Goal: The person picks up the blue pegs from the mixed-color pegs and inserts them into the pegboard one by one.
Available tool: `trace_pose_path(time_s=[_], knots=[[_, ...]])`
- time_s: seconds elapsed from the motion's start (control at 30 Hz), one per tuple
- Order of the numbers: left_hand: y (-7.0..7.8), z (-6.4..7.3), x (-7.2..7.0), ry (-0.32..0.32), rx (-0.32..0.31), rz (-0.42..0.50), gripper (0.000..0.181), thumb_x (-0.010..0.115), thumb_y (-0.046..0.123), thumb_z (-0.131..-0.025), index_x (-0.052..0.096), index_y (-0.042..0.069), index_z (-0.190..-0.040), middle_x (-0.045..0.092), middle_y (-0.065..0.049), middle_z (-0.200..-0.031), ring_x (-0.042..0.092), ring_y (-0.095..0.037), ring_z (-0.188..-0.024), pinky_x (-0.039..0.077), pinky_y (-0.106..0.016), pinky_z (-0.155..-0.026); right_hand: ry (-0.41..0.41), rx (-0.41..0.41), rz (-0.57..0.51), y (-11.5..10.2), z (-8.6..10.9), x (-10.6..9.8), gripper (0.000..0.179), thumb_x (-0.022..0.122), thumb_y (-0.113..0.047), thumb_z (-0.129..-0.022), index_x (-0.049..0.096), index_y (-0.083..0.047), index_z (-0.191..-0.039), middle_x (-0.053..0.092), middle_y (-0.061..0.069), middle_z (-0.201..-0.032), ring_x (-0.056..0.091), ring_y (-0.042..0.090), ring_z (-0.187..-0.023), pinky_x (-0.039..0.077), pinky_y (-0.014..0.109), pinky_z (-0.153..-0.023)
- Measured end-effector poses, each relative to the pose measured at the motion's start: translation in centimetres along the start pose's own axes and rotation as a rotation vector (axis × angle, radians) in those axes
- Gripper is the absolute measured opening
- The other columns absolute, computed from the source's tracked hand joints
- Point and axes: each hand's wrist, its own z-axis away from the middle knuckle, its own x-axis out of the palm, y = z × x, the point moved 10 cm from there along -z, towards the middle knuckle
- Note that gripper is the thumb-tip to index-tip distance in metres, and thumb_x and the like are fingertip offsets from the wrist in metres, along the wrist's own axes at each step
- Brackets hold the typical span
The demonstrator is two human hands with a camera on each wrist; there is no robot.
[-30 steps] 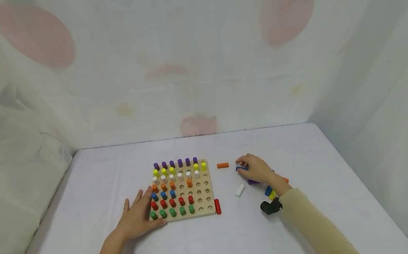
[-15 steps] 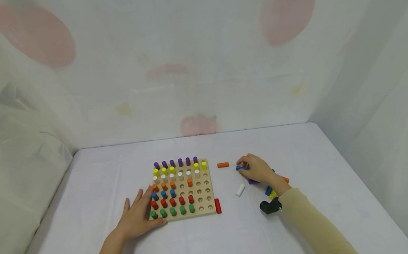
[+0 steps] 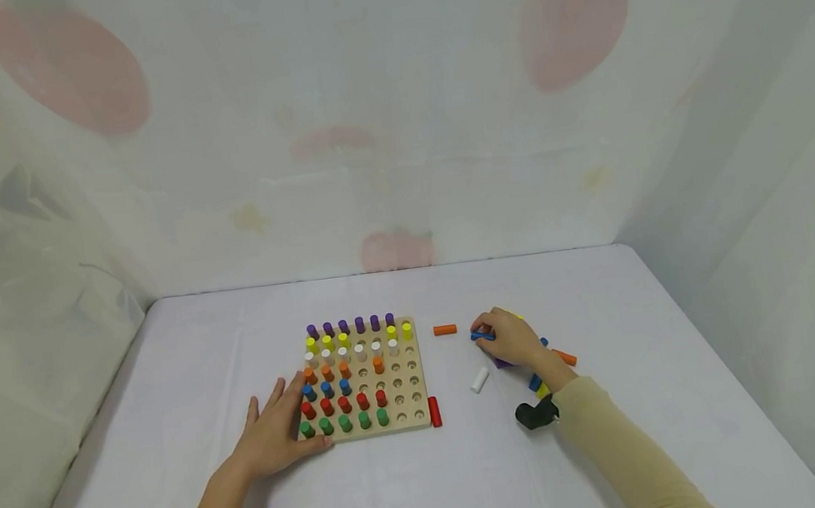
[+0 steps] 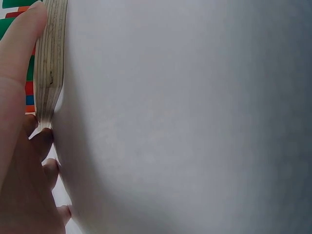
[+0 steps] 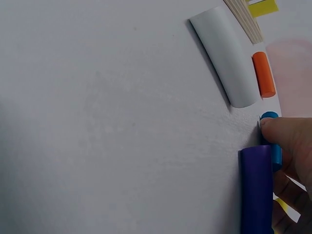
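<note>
Left grip is spread, its fingers fanned toward the far edge of the worktop, with the thumb touching a wooden pegboard at its near left corner. That board lies flat, roughly midway between the worktop's left and right edges but slightly nearer the left one. Counting from the worktop's far edge, its upright rows are purple pegs, yellow pegs, white pegs, orange pegs, blue pegs, red pegs and green pegs; most of the bare holes are on the side facing the worktop's right edge. Just beside the board's right side, a loose red cylinder points toward the worktop's far edge, while a loose orange cylinder lies farther back, parallel to that edge. Next comes a loose white cylinder, lying slantwise. Beyond it, the right grip pinches a blue cylinder by thumb and fingers, low over the worktop and well in from its right edge. A purple cylinder lies near that hand; past the wrist, toward the worktop's right edge, sits a partly hidden cluster, including an orange piece.
</note>
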Motion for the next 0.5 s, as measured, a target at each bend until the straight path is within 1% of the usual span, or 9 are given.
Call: trace_pose_path(time_s=[0.27,0.5], knots=[[-0.07,0.0,0.03,-0.001,-0.005,-0.004,0.116,0.067,0.071,-0.06,0.019,0.012,-0.148,0.027,-0.013,-0.15,0.013,-0.04,-0.139,-0.001,-0.068,-0.103,-0.006,0.021,-0.001,0.06,0.05,0.05,0.018,0.067,-0.018,-0.083,0.066,-0.014,-0.101,0.055,-0.001,-0.085,0.051,0.011,-0.075,0.047,0.027,-0.069],[-0.13,-0.03,0.08,0.002,0.0,-0.005,0.116,0.067,0.072,-0.06,0.019,0.012,-0.148,0.027,-0.013,-0.15,0.013,-0.04,-0.139,-0.001,-0.068,-0.103,0.006,0.007,-0.006,-0.2,0.17,-0.1,0.019,0.067,-0.019,-0.083,0.066,-0.014,-0.102,0.056,-0.002,-0.085,0.052,0.011,-0.075,0.047,0.027,-0.067]])
